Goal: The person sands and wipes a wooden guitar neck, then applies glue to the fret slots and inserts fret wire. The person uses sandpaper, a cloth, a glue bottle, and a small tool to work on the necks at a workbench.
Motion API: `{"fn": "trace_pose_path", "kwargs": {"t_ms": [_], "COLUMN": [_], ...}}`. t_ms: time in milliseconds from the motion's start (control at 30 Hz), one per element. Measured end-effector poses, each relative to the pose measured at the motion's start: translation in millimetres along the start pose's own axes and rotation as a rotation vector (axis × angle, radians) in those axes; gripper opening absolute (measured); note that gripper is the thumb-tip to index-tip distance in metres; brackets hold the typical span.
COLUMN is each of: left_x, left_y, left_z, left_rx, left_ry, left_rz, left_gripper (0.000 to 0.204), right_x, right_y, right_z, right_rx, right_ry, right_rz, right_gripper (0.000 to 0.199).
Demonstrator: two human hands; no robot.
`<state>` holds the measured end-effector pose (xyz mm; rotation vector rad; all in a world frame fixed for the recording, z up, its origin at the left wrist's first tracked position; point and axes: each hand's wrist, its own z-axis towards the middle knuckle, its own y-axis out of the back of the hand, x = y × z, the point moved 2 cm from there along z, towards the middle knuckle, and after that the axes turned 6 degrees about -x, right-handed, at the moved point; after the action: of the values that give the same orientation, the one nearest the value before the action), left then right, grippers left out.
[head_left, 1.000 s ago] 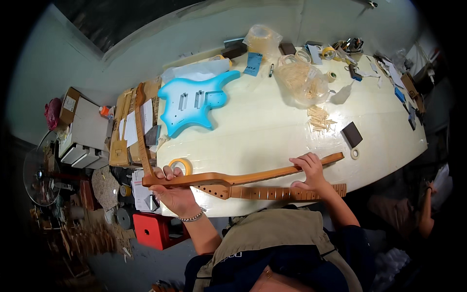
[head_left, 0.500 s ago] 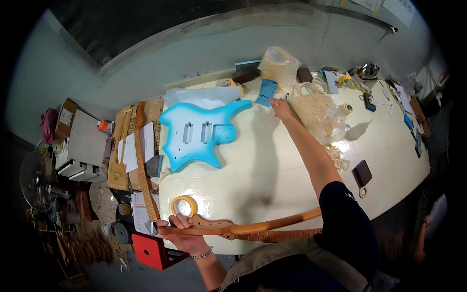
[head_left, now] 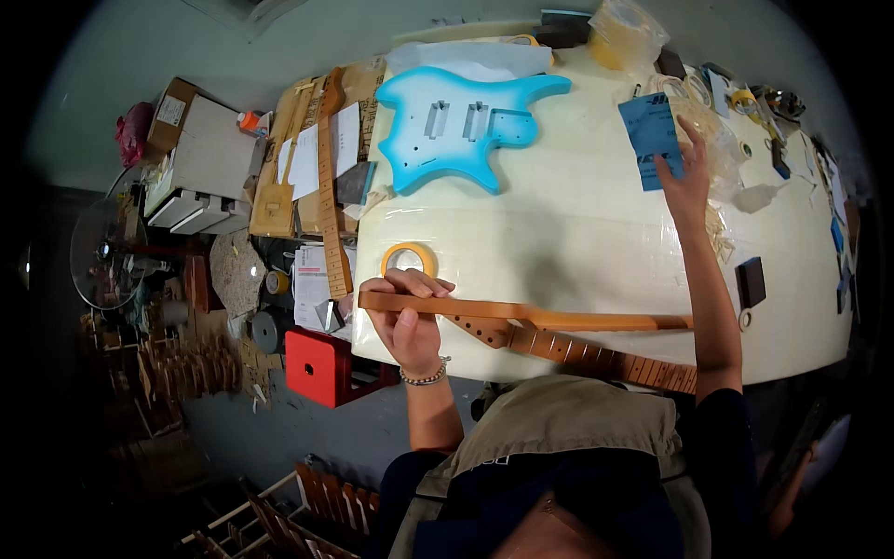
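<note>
My left hand (head_left: 407, 321) is wrapped round the headstock end of a brown wooden guitar neck (head_left: 596, 322), which is turned on its side along the table's near edge. A second neck with a fretted face (head_left: 601, 361) lies beside it, closer to my body. Over at the right, my right hand (head_left: 687, 177) grips a blue sheet of sandpaper (head_left: 647, 130) by its lower right side, with the index finger stretched upward. A light-blue and white guitar body (head_left: 456, 126) lies flat on the far part of the table.
A yellow tape roll (head_left: 408, 261) rests near my left hand. Another neck (head_left: 328, 191) lies on cardboard at the left. A dark block (head_left: 750, 281), bagged material (head_left: 712, 149) and several tape rolls occupy the right side. A red stool (head_left: 317, 366) stands below the table's left edge.
My right hand has taken hold of the sandpaper sheet and drawn it right and nearer. The whole view has shifted downward and left. My left hand still grips the neck.
</note>
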<state>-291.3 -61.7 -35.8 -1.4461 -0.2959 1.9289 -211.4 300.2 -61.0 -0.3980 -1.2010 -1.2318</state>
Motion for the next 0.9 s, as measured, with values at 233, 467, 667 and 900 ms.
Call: {"fn": "trace_pose_path", "kwargs": {"t_ms": [233,467,667,900], "left_x": [-41.1,-67.0,-67.5,-70.9], "left_y": [14.3,33.3,42.8,51.1], "left_z": [-11.4,-25.2,-44.9,-48.1], "left_rx": [0.350,0.562,0.516,0.550], "left_ry": [-0.006,-0.176,-0.192,-0.225], "left_rz": [0.249,0.399,0.220,0.299], "left_gripper": [0.032,0.028,0.039,0.042], "right_x": [130.2,219.7,244.5,224.9], "right_y": [49.1,19.0,21.8,11.5], "right_z": [-122.8,-226.2,-278.3,-299.0], "right_rx": [-0.125,-0.025,0.230,0.279], "right_ry": [0.308,0.600,0.529,0.512], "right_rz": [-0.270,-0.578,-0.524,-0.417], "right_gripper": [0.016,0.029,0.031,0.039]}}
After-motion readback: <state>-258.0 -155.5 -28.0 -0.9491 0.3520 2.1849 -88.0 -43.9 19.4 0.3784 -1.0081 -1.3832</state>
